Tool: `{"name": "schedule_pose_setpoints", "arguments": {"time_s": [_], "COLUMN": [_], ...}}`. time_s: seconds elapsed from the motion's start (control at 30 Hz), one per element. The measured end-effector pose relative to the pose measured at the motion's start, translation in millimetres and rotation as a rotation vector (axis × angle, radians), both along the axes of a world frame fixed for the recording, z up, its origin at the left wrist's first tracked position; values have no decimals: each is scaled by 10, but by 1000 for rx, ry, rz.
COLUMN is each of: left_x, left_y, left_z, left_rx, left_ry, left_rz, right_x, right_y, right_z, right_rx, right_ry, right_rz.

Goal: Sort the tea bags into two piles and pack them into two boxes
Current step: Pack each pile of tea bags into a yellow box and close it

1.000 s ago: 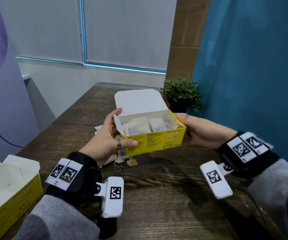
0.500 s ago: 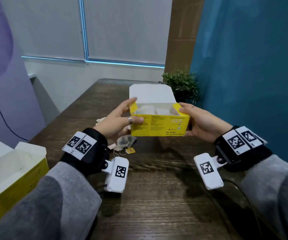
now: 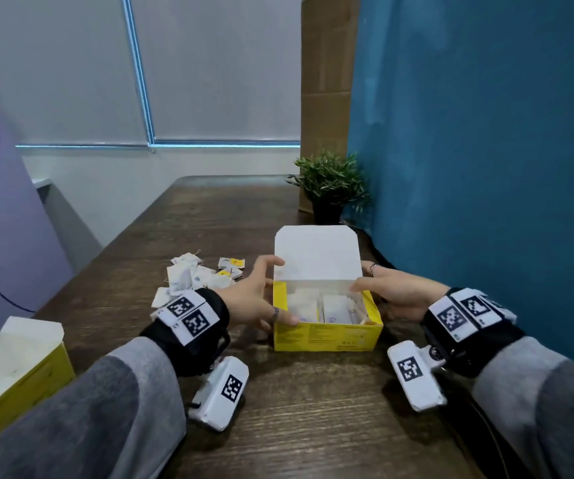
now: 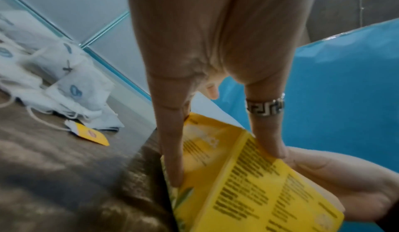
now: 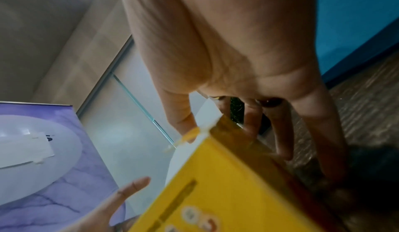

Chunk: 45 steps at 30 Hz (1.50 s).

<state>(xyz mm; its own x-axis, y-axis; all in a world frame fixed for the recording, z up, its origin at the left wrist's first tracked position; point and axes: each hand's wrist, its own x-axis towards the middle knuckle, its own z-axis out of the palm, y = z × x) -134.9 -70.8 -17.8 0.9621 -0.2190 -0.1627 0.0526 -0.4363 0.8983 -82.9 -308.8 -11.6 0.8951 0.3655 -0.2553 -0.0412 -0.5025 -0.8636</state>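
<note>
An open yellow tea box point(image 3: 327, 337) stands on the wooden table point(image 3: 313, 426), its white lid point(image 3: 316, 254) upright at the back. White tea bags point(image 3: 316, 305) stand packed inside it. My left hand point(image 3: 257, 299) grips the box's left end, thumb on the front corner, fingers along the side point(image 4: 172, 150). At the right end my right hand point(image 3: 396, 295) holds on, its thumb over the rim and its fingers down the side point(image 5: 280, 141). A loose pile of tea bags point(image 3: 192, 278) lies on the table to the left of the box. Some of them carry blue marks point(image 4: 75, 90).
A second open yellow box point(image 3: 12, 371) sits at the table's near left edge. A small potted plant point(image 3: 330, 188) stands behind the held box by the blue wall point(image 3: 485, 167). The table's left edge drops off beside a purple panel point(image 3: 2, 236).
The box was held tilted in the air; both hands have brought it down level onto the table, closer to me. The loose tea bag pile now shows to its left.
</note>
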Motion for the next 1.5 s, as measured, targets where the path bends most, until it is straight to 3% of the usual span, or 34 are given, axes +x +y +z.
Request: {"name": "schedule_pose_setpoints", "arguments": {"time_s": [0.13,0.23,0.33,0.5,0.6,0.67,0.87,1.2,1.5], "left_x": [27,29,43,33,-3,-19,-13,-39,1], "left_y": [-17,-2,20,35,29,25,47,76,64], "left_z": [-12,-16,-28,27,39,55,75,136,127], "left_rx": [18,94,131,353,578,633,525,605,634], "left_ry": [27,-22,-145,-314,-230,-187,-175,-223,-203], "left_rz": [83,63,30,-98,-203,-230,-180,-191,-174], "right_x": [-64,-259,-351,-448,-456,-424,-363,-391,-336], "right_y": [-57,-71,-129,-222,-218,-185,-87,-56,85], "right_z": [-9,88,121,131,123,103,65,102,188], "right_rx": [193,248,187,-37,-147,-220,-401,-362,-655], "right_ry": [-29,-96,-123,-223,-259,-324,-416,-485,-480], "right_rz": [-58,-4,52,187,251,242,235,236,346]}}
